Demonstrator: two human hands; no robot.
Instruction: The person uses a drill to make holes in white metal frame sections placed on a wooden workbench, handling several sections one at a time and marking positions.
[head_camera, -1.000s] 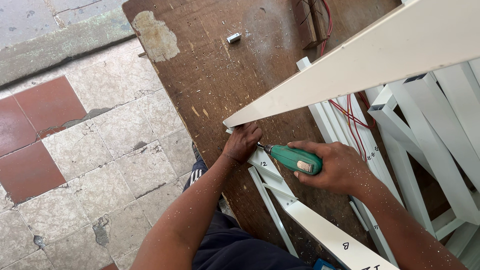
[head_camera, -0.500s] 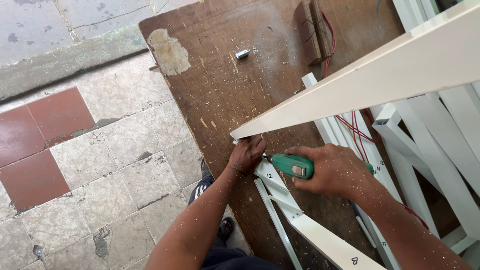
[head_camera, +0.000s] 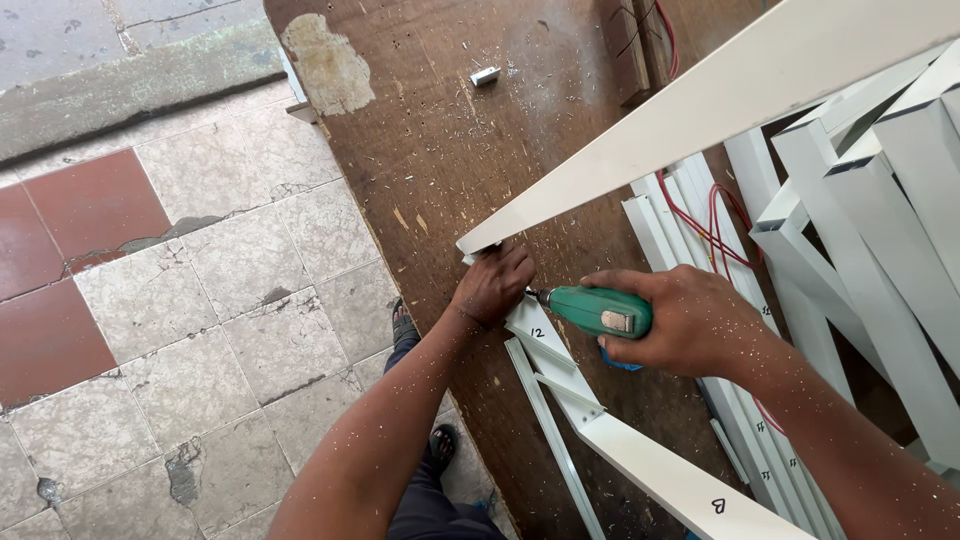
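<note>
My left hand is closed around the corner where a long white metal profile meets a lower white frame piece on a worn brown board. My right hand grips a green-handled screwdriver, its tip pointing left into that corner beside my left fingers. The tip itself is hidden by my left hand. Fine white shavings speckle both arms.
More white profiles are stacked at the right, with red wire running among them. A small metal piece lies on the board's far part. Tiled floor lies left of the board's edge, my sandalled foot below.
The view has shifted slightly. Both hands stay at the frame corner, with the screwdriver still pressed toward the left hand.
</note>
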